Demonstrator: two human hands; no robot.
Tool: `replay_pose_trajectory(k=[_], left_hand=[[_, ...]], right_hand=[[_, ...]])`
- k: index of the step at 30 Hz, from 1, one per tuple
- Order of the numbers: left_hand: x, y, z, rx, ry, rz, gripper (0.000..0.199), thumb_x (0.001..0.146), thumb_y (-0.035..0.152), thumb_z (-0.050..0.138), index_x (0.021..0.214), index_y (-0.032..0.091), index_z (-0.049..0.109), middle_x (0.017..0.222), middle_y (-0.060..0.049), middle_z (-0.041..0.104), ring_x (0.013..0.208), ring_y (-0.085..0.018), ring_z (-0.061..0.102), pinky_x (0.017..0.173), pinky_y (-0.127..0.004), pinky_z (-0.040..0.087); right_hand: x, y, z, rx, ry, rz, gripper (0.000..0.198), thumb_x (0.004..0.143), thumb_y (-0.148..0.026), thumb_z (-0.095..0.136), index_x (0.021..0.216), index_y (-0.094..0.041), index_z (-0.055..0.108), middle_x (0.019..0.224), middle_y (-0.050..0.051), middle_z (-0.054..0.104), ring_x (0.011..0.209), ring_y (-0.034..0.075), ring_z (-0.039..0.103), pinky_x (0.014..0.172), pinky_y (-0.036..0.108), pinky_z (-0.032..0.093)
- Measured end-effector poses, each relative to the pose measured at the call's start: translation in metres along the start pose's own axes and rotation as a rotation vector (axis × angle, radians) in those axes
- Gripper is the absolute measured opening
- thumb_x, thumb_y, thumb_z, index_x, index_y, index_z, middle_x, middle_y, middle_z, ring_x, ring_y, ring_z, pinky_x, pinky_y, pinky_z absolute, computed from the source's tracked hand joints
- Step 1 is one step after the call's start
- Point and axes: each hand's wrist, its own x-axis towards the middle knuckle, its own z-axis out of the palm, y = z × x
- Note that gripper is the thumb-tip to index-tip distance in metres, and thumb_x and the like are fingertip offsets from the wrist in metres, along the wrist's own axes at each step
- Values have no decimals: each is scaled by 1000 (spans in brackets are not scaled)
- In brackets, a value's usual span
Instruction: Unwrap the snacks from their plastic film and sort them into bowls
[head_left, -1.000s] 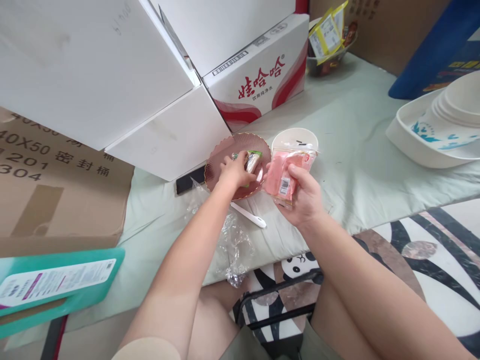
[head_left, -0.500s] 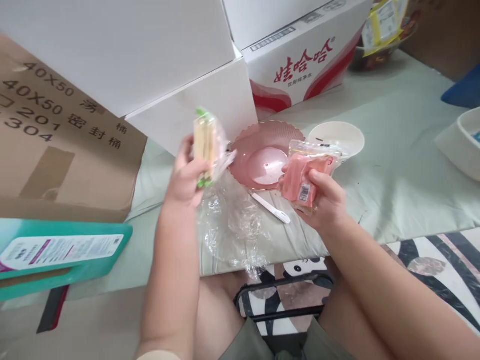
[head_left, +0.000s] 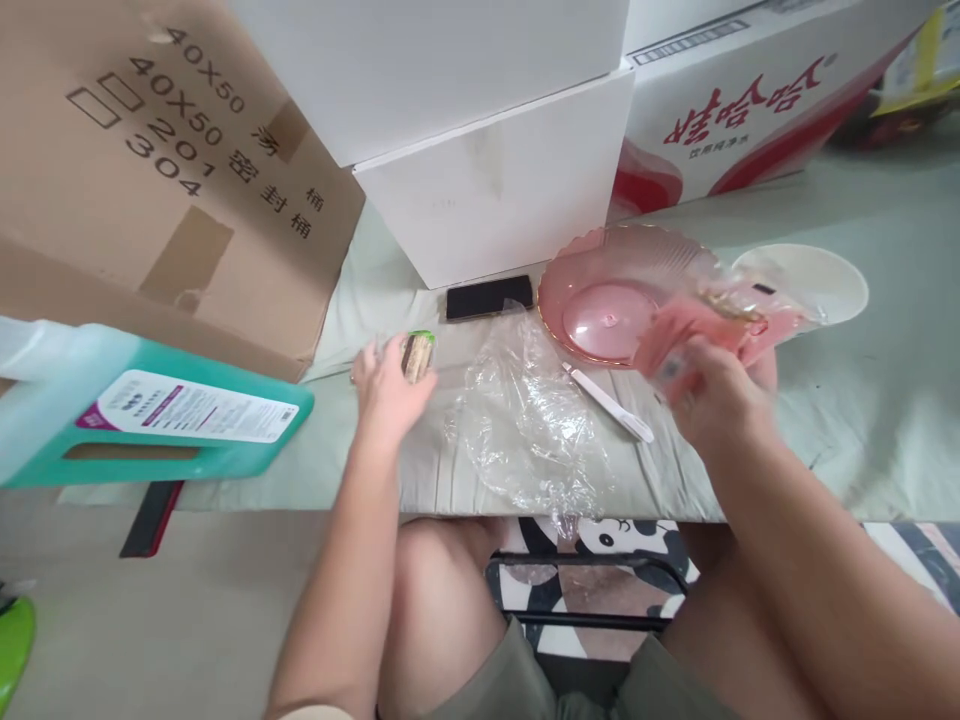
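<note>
My left hand (head_left: 390, 385) is low over the cloth on the left, its fingers closed around a small clear packet of cream-coloured sticks with green ends (head_left: 418, 357). Over at the right, my right hand (head_left: 724, 395) grips pink packets in clear plastic (head_left: 694, 335), smeared by motion. They overlap the right rim of a pink scalloped bowl (head_left: 585, 262) and partly cover a white bowl (head_left: 836, 280). Between my hands lie a crumpled clear plastic bag (head_left: 525, 410) and a slim white-handled tool (head_left: 611, 403).
A black phone (head_left: 489, 298) lies before the stacked white boxes (head_left: 495, 190). On the left stand a brown carton (head_left: 247, 240) and a teal jug (head_left: 255, 440). A red-and-white carton (head_left: 720, 150) stands behind the bowls. The table's front edge runs just above my knees.
My left hand has lowered the packet to near the cloth. The pink packets in my right hand have tilted and blurred. The view has swung left, bringing the phone into sight.
</note>
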Motion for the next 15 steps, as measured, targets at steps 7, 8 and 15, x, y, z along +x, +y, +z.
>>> replay_pose_trajectory(k=[7, 8, 15], left_hand=[[-48, 63, 39, -269, -159, 170, 39, 83, 30, 67, 121, 23, 65, 144, -12, 51, 142, -31, 47, 122, -48, 36], [-49, 63, 42, -255, -188, 166, 39, 83, 30, 66, 122, 24, 66, 146, -12, 50, 142, -31, 47, 121, -48, 36], [-42, 47, 54, -153, -273, 100, 44, 85, 30, 64, 128, 24, 64, 151, -12, 47, 143, -30, 47, 121, -47, 36]], right_hand=[[33, -7, 4, -925, 73, -214, 41, 83, -39, 63, 119, -26, 50, 100, 9, 66, 93, 30, 63, 85, 50, 45], [36, -5, 3, -1016, 34, -194, 40, 83, -40, 63, 118, -25, 51, 99, 10, 67, 94, 32, 63, 87, 52, 44], [37, 3, 0, -1167, -84, -156, 46, 82, -42, 64, 125, -27, 56, 118, 13, 69, 106, 32, 62, 95, 53, 35]])
